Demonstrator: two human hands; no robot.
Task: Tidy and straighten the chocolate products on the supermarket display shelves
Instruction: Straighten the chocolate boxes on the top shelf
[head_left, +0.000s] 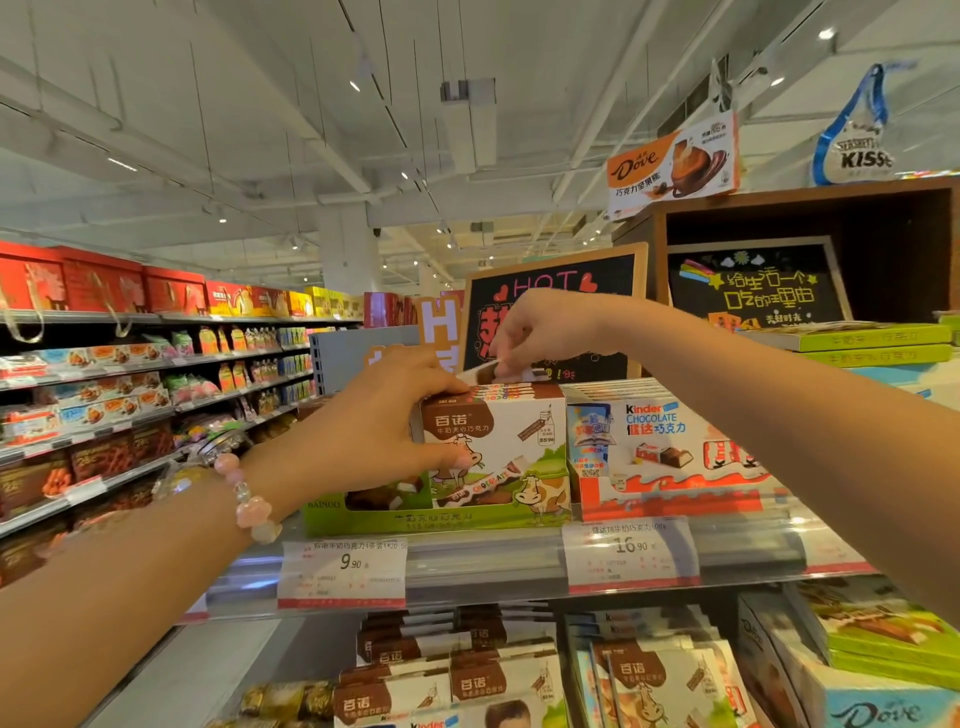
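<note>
The left hand (384, 415) grips the front cow pack (493, 436) in its green tray (395, 517) on the top shelf (519, 566), steadying it while the right hand (535, 332) pinches a pack (480, 371) behind, seemingly to square the row.
</note>
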